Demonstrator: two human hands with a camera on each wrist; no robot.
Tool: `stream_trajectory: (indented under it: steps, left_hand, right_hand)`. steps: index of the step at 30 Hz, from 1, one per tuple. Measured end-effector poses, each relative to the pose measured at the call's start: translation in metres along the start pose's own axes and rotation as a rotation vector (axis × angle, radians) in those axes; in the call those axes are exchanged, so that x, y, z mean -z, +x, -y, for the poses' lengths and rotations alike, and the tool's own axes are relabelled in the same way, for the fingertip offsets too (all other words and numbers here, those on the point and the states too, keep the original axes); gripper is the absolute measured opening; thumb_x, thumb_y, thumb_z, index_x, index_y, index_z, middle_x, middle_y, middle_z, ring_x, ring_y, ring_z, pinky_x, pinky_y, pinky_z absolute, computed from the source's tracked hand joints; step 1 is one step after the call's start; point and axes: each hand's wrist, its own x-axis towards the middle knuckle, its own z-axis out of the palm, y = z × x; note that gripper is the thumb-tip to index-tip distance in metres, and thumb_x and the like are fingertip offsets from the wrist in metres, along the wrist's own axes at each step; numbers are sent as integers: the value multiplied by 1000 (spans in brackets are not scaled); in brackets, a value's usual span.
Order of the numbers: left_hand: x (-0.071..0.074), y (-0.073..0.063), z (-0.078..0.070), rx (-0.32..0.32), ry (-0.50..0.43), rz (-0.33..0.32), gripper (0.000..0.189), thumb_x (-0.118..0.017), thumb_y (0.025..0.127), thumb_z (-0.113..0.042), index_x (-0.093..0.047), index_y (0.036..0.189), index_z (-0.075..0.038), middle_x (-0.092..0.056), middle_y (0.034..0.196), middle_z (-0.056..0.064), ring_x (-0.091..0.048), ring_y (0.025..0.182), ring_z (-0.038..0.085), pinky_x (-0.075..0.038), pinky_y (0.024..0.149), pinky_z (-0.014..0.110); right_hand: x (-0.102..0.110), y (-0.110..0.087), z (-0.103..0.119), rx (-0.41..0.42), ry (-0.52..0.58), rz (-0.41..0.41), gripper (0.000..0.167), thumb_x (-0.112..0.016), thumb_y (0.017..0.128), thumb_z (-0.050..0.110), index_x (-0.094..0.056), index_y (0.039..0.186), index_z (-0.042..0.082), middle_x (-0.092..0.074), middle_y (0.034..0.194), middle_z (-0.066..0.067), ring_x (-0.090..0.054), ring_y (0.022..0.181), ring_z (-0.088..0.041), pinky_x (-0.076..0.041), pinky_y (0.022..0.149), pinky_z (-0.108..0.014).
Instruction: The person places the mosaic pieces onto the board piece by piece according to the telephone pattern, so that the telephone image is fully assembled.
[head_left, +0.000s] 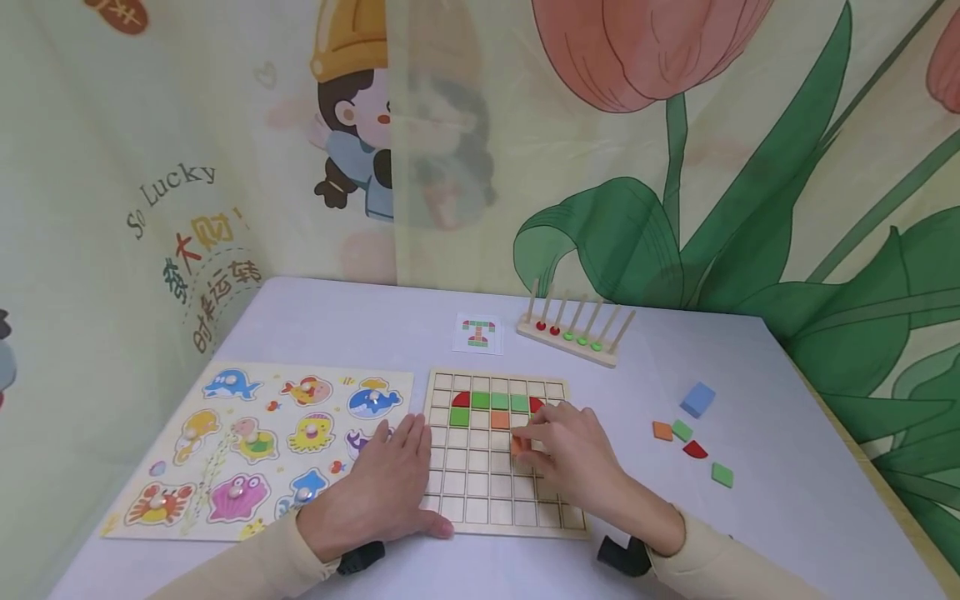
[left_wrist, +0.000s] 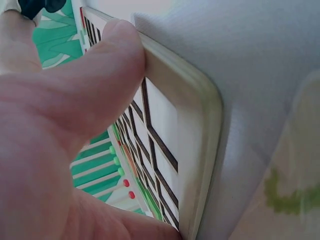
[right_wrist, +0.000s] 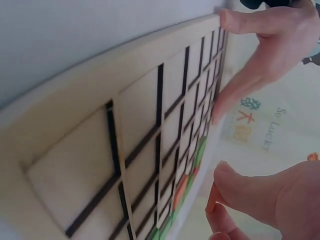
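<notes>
A wooden grid board lies in front of me. Between the thumb and fingers of my right hand an orange square tile is pinched, held over the board's right half. My left hand rests along the board's left edge, fingers straight, its thumb on the near rim. Across the upper rows sit red rounded pieces, several green squares and an orange square under the green row. My right hand hides some right-hand cells.
Loose tiles lie at right: an orange square, green squares and a red rounded piece, near a blue block. Behind the board are a pattern card and a peg stand with beads. A sea-animal puzzle lies left.
</notes>
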Motion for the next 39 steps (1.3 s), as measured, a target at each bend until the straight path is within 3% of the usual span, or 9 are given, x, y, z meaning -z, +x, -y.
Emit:
stream_trajectory:
  steps: [10, 15, 29, 39]
  left_hand:
    - [-1, 1, 1, 6, 20, 5, 121, -72, 73, -80, -41, 153, 7, -38, 163, 23, -32, 155, 37, -29, 126, 56]
    - [-1, 1, 1, 9, 23, 10, 121, -71, 73, -80, -41, 153, 6, -38, 163, 22, -32, 155, 37, -28, 126, 56]
    - [0, 0, 0, 14, 39, 9, 122, -70, 73, -81, -40, 153, 6, -38, 163, 23, -32, 155, 37, -29, 126, 56]
    - [0, 0, 0, 13, 10, 10, 121, -72, 73, -79, -40, 153, 6, -38, 163, 22, -32, 155, 37, -28, 126, 56]
  right_hand:
    - [-18, 23, 3, 43, 121, 39, 11, -89, 79, 17, -82, 87, 20, -75, 79, 9, -54, 71, -9, -38, 67, -22]
    - [-22, 31, 1, 65, 152, 67, 10, -88, 80, 14, -83, 87, 17, -75, 76, 9, -53, 67, -6, -39, 61, -18]
    - [-25, 31, -1, 12, 128, 82, 17, -91, 77, 18, -85, 93, 18, -78, 82, 7, -65, 75, -8, -43, 64, -19]
    - [-24, 31, -1, 39, 98, 88, 20, -91, 76, 18, -85, 96, 18, -74, 78, 7, -55, 65, -4, -35, 54, -17]
